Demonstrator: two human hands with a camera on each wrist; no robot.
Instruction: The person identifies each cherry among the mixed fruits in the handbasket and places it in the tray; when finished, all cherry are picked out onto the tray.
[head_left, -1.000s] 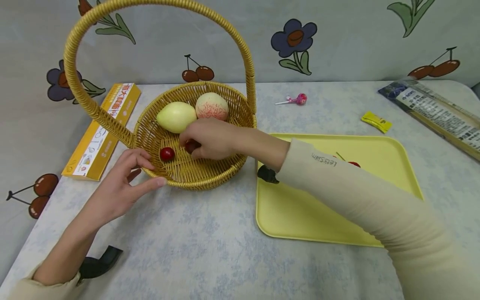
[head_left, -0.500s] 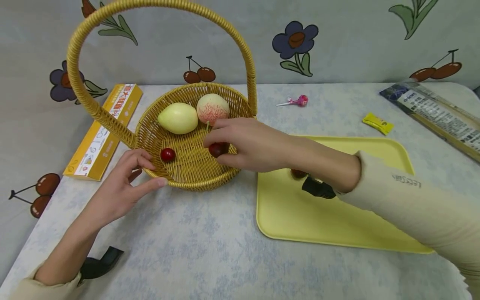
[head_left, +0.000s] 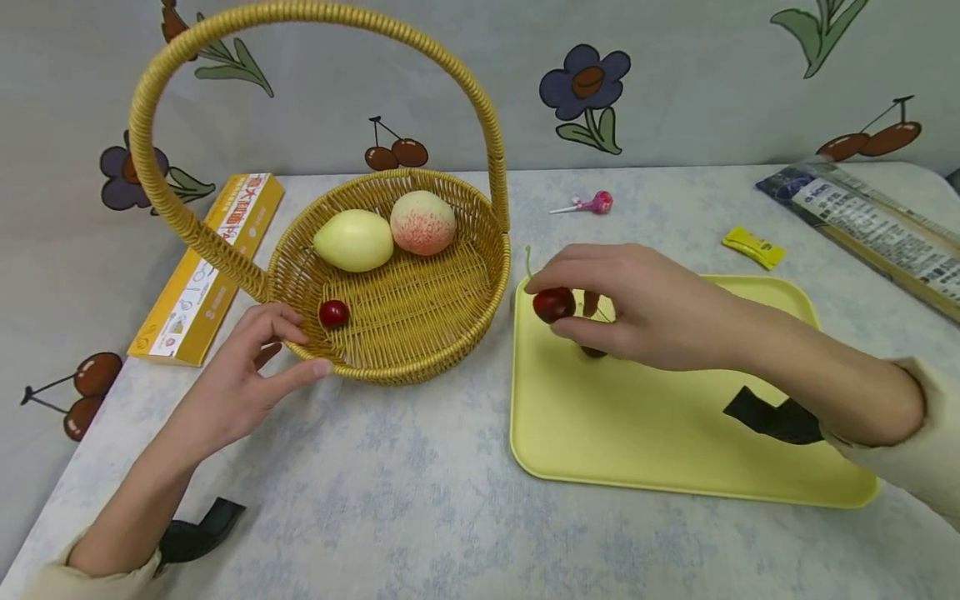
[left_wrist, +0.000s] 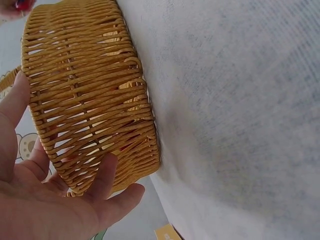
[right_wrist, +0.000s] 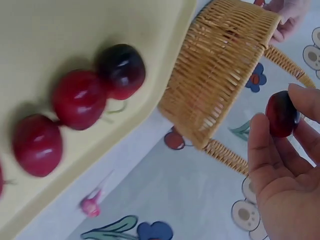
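Observation:
My right hand [head_left: 637, 304] pinches a dark red cherry [head_left: 553, 306] with a thin green stem above the left side of the yellow tray [head_left: 675, 433]. In the right wrist view the cherry [right_wrist: 281, 114] sits between thumb and fingertips. Several more cherries [right_wrist: 80, 99] lie on the tray; in the head view my hand mostly hides them. My left hand [head_left: 243, 375] grips the near left rim of the wicker basket [head_left: 420, 367], its fingers [left_wrist: 102, 177] against the woven wall. Inside the basket are one cherry [head_left: 333, 313], a yellow-green pear-shaped fruit [head_left: 354, 241] and a peach [head_left: 423, 222].
The basket's tall handle [head_left: 315, 12] arches over it. A yellow box [head_left: 206, 271] lies left of the basket. Behind the tray are a pink lollipop [head_left: 600, 202] and a yellow wrapped candy [head_left: 753, 247]. A long printed package [head_left: 870, 221] lies at far right, by the patterned wall.
My right hand has lifted a cherry out of the basket and carried it right, over the tray. The left hand has stayed at the basket rim.

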